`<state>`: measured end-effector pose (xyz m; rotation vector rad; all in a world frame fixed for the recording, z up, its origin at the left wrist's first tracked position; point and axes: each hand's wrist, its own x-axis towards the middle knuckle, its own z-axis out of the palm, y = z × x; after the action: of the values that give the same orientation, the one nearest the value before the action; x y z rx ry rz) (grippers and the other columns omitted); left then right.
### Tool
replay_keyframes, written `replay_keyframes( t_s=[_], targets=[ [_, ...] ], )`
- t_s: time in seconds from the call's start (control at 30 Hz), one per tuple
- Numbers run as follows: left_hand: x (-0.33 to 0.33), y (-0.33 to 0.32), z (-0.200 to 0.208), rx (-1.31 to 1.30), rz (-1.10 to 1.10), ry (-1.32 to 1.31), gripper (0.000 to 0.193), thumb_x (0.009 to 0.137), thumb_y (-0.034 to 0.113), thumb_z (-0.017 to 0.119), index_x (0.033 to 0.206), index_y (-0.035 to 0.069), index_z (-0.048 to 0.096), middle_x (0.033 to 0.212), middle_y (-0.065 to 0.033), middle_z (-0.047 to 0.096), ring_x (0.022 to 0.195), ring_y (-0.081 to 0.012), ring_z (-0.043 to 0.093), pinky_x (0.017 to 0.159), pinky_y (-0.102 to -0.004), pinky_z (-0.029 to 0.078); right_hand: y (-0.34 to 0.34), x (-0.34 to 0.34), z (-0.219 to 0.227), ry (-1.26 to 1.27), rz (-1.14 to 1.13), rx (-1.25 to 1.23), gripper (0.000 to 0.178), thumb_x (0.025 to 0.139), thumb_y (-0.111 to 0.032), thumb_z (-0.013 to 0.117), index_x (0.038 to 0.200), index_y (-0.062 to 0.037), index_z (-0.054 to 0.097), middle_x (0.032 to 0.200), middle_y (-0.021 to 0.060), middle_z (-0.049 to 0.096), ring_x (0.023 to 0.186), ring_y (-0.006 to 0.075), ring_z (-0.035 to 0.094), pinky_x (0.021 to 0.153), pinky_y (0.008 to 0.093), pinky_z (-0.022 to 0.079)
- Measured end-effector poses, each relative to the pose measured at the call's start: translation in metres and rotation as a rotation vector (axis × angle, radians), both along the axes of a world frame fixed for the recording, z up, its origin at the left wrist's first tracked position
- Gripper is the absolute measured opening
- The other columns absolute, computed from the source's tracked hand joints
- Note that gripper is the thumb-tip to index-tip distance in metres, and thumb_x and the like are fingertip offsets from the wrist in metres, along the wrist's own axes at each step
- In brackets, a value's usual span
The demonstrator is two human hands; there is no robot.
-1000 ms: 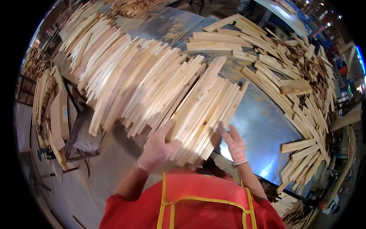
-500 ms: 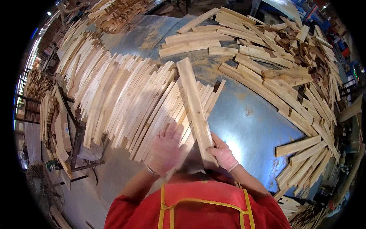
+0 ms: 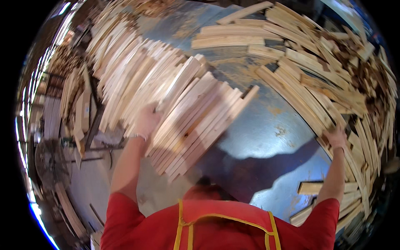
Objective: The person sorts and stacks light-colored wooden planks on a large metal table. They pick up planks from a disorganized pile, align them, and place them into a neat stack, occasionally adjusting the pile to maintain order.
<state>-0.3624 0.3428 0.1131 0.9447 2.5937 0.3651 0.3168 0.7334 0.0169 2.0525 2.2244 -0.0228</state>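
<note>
Resting flat against the near ends of a fanned row of pale wooden slats [image 3: 196, 121] at centre left of the frame, the gloved left hand [image 3: 146, 121] presses on the boards with fingers spread rather than wrapped round any one, which looks like a way of keeping their ends level and the row from sliding. The slats lie side by side, slanting from lower left to upper right across a shiny metal table [image 3: 266, 129], and continue into a longer bank of slats [image 3: 121, 71] toward the upper left. At the right of the frame the gloved right hand [image 3: 336, 137] reaches far out to a loose heap of slats [image 3: 325, 83] curving along the table's right edge; its fingers lie on a board end, but whether they have closed on it cannot be told. Bare metal separates the ordered row from the heap.
</note>
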Motion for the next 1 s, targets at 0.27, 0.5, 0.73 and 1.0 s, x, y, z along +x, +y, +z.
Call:
replay_keyframes(
  t_s=[0.27, 0.5, 0.73, 1.0],
  targets=[
    [-0.069, -0.041, -0.041, -0.053, -0.031, 0.296, 0.050, 0.098, 0.031, 0.066, 0.140, 0.005, 0.067, 0.135, -0.0241, 0.070, 0.126, -0.0416, 0.066, 0.108, -0.0508, 0.053, -0.076, -0.064, -0.001, -0.110, 0.386, -0.315, 0.059, 0.095, -0.052, 0.067, 0.142, -0.0160, 0.067, 0.128, 0.0214, 0.069, 0.125, 0.0421, 0.064, 0.105, 0.0565, 0.051],
    [0.013, -0.188, -0.060, 0.342, -0.068, 0.260, 0.039, 0.093, 0.027, 0.075, 0.126, 0.007, 0.074, 0.132, -0.0197, 0.072, 0.121, -0.0408, 0.068, 0.103, -0.0478, 0.055, -0.206, -0.135, 0.024, -0.262, 0.193, -0.591, 0.087, 0.088, -0.062, 0.071, 0.157, -0.0131, 0.052, 0.143, 0.0275, 0.063, 0.135, 0.0450, 0.060, 0.113, 0.0544, 0.049],
    [0.091, -0.305, -0.120, 0.234, 0.786, -1.022, 0.043, 0.094, 0.048, 0.081, 0.112, 0.009, 0.076, 0.105, -0.0064, 0.075, 0.086, -0.0237, 0.066, 0.080, -0.0439, 0.056, -0.261, -0.184, -0.035, 0.364, 0.063, -0.303, 0.105, 0.085, -0.035, 0.085, 0.168, -0.0016, 0.030, 0.136, 0.0280, 0.063, 0.125, 0.0431, 0.063, 0.108, 0.0481, 0.052],
    [0.096, -0.283, -0.120, 0.586, 0.912, -1.437, 0.041, 0.101, 0.040, 0.075, 0.129, 0.010, 0.072, 0.115, -0.0018, 0.072, 0.105, -0.0182, 0.065, 0.095, -0.0405, 0.055, -0.429, -0.282, -0.021, 1.244, -0.173, -0.946, 0.078, 0.095, -0.021, 0.069, 0.163, -0.0040, 0.035, 0.117, 0.0092, 0.064, 0.102, 0.0231, 0.066, 0.089, 0.0358, 0.060]
  ],
)
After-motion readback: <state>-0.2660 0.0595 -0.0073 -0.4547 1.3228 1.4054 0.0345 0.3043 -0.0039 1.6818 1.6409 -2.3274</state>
